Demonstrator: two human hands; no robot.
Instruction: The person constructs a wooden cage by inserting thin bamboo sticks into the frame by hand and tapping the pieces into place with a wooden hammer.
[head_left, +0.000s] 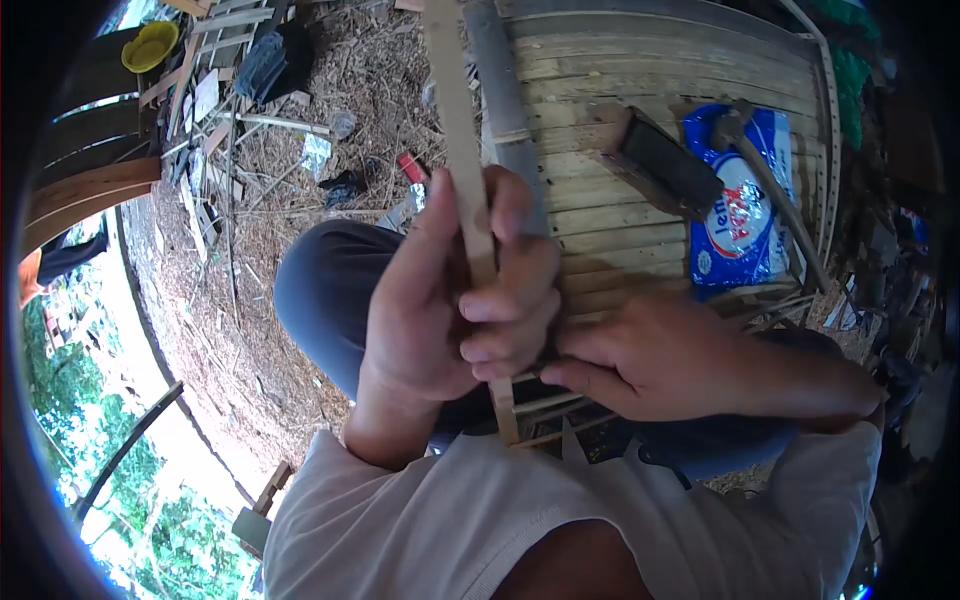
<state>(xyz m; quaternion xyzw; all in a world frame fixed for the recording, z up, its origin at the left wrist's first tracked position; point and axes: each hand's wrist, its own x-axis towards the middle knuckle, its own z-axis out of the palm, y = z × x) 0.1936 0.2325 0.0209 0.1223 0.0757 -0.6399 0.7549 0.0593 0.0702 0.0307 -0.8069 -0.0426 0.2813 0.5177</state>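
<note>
A long, thin wooden strip (457, 110) runs from the top edge of the view down toward my chest. My left hand (460, 290) is wrapped round its middle, palm side up, with the fingers curled over it. Close on the right, my right hand (640, 360) is closed, its back upward and its fingertips near the lower part of the strip. What those fingers hold is hidden in the dark gap between the hands. The strip's lower end shows below my left hand, close to my shirt.
On the slatted bamboo bench (590, 120) at the right lie a dark block (665, 160), a blue plastic packet (735, 225) and a hammer (780, 195). Shavings and scraps cover the ground at left. A yellow bowl (150, 47) sits at upper left.
</note>
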